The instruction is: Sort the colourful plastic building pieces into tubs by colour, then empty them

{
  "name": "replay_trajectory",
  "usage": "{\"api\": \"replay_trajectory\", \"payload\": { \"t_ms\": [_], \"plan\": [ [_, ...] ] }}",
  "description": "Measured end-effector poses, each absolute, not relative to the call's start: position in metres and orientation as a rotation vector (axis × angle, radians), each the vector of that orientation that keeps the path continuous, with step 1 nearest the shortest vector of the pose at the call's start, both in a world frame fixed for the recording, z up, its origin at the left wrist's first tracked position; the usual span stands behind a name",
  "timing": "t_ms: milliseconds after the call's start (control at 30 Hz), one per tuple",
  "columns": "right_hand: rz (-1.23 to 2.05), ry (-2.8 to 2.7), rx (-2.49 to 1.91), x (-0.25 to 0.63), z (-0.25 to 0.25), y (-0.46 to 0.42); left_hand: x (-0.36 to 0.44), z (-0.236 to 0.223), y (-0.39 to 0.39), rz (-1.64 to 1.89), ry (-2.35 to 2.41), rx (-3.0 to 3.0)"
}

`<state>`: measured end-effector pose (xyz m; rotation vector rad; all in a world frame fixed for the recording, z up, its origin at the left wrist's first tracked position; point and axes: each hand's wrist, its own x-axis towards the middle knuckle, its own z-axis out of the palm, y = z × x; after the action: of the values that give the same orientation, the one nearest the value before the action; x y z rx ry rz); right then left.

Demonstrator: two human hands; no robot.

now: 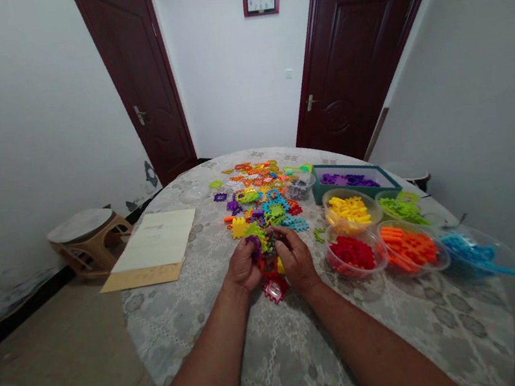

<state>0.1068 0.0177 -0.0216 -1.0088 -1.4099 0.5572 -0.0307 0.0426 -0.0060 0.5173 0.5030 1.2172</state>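
Observation:
Near the middle of the table, my left hand (pixel 244 266) and my right hand (pixel 298 260) are closed around a multicoloured cluster of interlocking plastic pieces (pixel 256 238). Lime green, purple and dark grey parts show between the fingers. Just below the hands lies a red notched piece with a shiny clear centre (pixel 275 289); orange and yellow bits sit by it, and I cannot tell if they join the cluster. Directly beyond the hands spreads a pile of loose and joined pieces (pixel 272 207) in many colours. My fingertips are partly hidden by the pieces.
At the right stand clear bowls of yellow (pixel 348 209), red (pixel 352 253), orange (pixel 408 245), green (pixel 401 207) and blue pieces (pixel 469 251). Behind them is a green-edged box (pixel 382 172) with purple pieces. Paper sheets (pixel 152 243) lie left; a stool (pixel 90 237) stands beyond the table edge.

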Motion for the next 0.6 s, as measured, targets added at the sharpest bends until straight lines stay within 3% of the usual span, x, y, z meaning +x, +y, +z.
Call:
{"api": "replay_trajectory", "payload": {
  "t_ms": [600],
  "plan": [
    [0.462, -1.498, -1.091, 0.1014, -0.0146, 0.0124, -0.0321, -0.0083, 0.0523, 1.292, 0.491, 0.377]
  ]
}}
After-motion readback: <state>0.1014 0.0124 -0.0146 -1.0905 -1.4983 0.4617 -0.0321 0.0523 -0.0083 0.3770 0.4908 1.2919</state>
